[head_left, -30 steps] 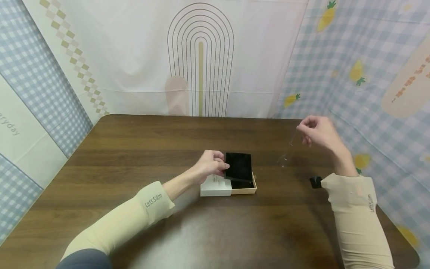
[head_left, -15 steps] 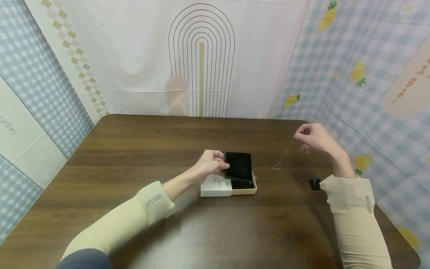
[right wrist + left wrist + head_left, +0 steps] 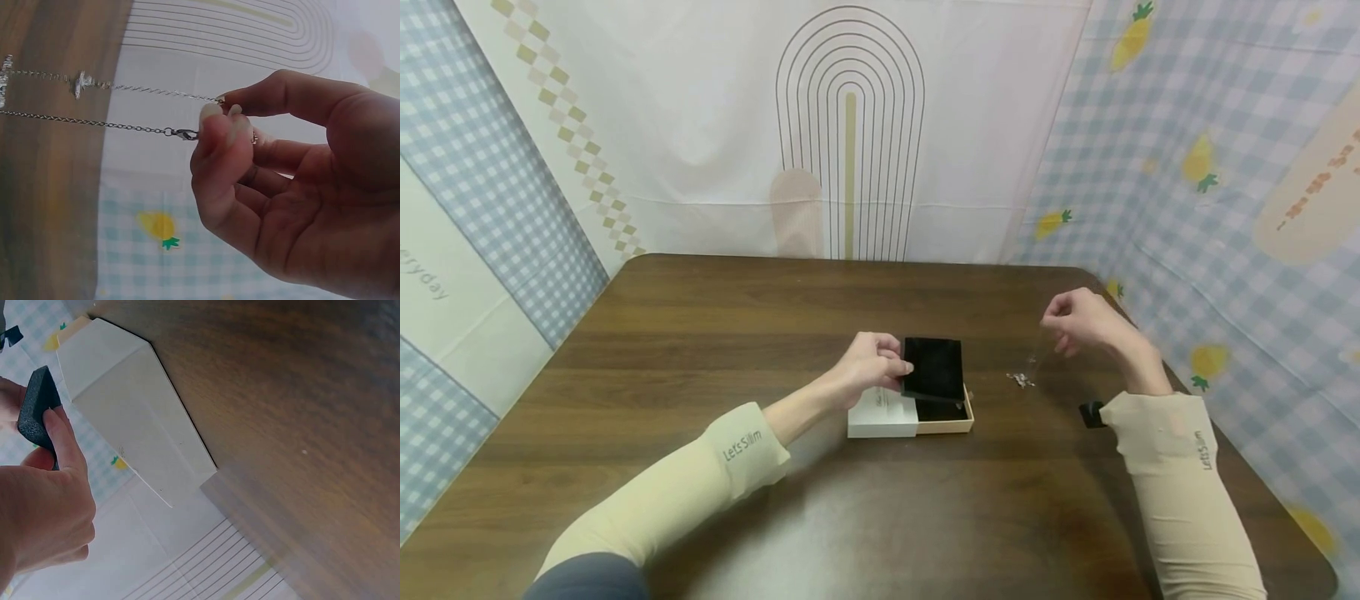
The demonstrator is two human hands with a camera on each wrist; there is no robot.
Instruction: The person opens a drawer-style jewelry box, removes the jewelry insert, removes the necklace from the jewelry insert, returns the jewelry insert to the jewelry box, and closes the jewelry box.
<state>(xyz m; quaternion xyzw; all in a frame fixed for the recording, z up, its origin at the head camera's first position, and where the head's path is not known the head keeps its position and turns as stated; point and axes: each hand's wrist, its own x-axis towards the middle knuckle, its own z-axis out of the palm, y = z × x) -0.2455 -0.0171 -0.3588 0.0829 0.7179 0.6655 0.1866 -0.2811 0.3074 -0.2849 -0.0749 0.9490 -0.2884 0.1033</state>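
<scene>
My left hand (image 3: pixel 874 367) pinches a black foam pad (image 3: pixel 933 369) by its left edge, tilted over a box. In the left wrist view the foam pad (image 3: pixel 39 407) shows its thickness between thumb and fingers. Below it sits the box, a white sleeve (image 3: pixel 882 418) with a cream tray (image 3: pixel 946 426) partly slid out to the right. At the right, my right hand (image 3: pixel 1084 323) pinches a silver chain necklace (image 3: pixel 1021 380) by its clasp end; the charms bunch low at the tabletop. The right wrist view shows a lobster clasp (image 3: pixel 185 134) at the fingertips and two chain strands running down.
A small black object (image 3: pixel 1092 414) is beside the right sleeve cuff, above the table. The brown wooden table (image 3: pixel 880 517) reaches back to a patterned cloth wall (image 3: pixel 700 108). A checked cloth (image 3: pixel 1195 250) borders its right side.
My right hand has come down and a little left, lowering the necklace until its charms gather at the tabletop. My left hand and the foam pad have hardly moved.
</scene>
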